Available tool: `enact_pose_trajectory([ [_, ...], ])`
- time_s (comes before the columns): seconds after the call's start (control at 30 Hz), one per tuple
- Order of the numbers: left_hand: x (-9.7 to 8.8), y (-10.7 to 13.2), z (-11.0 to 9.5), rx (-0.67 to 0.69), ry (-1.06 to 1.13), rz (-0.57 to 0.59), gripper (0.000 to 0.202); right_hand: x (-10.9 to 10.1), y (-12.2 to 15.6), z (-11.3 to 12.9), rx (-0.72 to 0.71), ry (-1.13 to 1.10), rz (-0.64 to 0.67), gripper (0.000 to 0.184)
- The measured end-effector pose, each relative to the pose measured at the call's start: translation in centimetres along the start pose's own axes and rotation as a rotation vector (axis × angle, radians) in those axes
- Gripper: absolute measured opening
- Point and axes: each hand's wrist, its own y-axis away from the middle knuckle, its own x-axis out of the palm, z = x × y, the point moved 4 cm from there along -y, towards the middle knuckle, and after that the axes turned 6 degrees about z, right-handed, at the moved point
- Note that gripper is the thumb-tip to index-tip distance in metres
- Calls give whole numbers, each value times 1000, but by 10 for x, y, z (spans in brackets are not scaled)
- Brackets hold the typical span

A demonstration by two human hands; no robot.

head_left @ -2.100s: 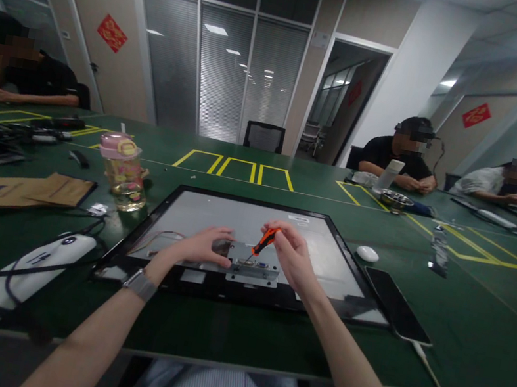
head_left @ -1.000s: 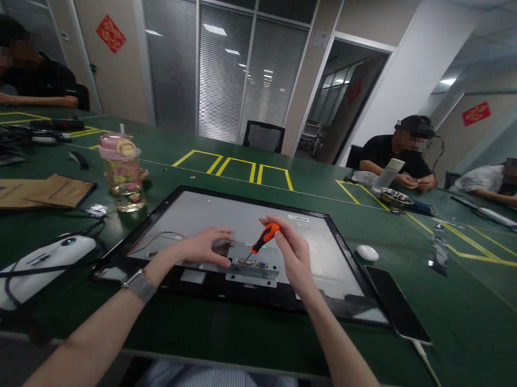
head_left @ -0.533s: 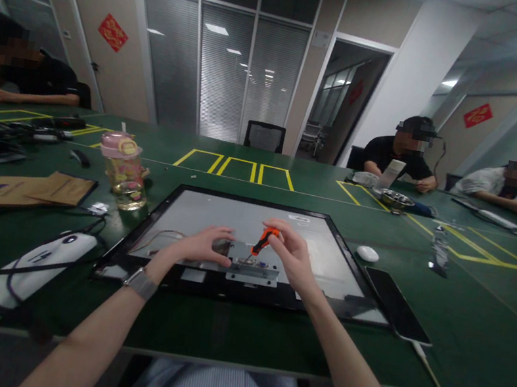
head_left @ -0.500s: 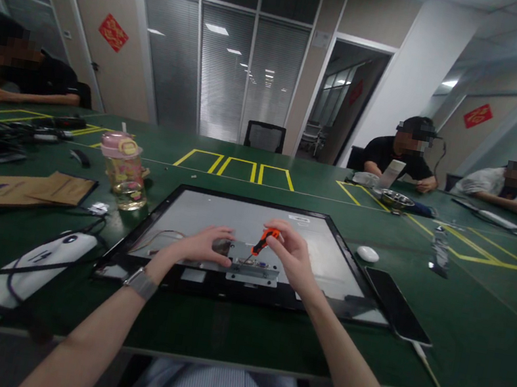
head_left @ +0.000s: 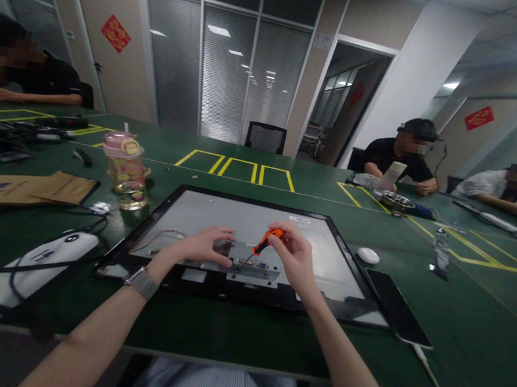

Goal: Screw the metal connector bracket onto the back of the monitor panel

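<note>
On the green table (head_left: 209, 331), a pink-lidded bottle (head_left: 125, 170) stands near a flat brown paper bag (head_left: 14, 187), while black cables (head_left: 40, 268) cross a white device (head_left: 30, 281) nearer the front edge. At right, a small white case (head_left: 368, 255) lies near a dark phone (head_left: 398, 307) with a pale cord (head_left: 421, 354) plugged in. Farther back are a metal bowl (head_left: 397, 203) and yellow tape outlines (head_left: 262, 175), with a black chair (head_left: 266, 137) beyond

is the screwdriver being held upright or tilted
Tilted: the screwdriver slants in the right hand, leaning rightward above the metal bracket, its lower end pointing down and left.
</note>
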Motion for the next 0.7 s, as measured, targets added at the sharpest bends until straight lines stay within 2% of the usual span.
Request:
enact_pose_trajectory([
  [0.13, 0, -1, 2, 9, 4, -7, 73, 3, 1, 2, 15, -49, 65, 29],
  [0.2, 1, -2, 3, 11, -1, -11, 73, 4, 1, 4, 11, -49, 90, 28],
  [0.37, 2, -3, 7, 9, -3, -8, 73, 1, 1, 1, -8, -25, 7, 15],
  [0.43, 2, -4, 7, 13, -7, -8, 73, 1, 1, 0, 2, -22, -3, 19],
  [0.57, 2, -3, 6, 12, -16, -5, 72, 5, 2, 4, -9, 38, 59, 30],
  [0.7, 1, -3, 4, 13, -19, -9, 71, 5, 2, 4, -47, 82, 47, 25],
])
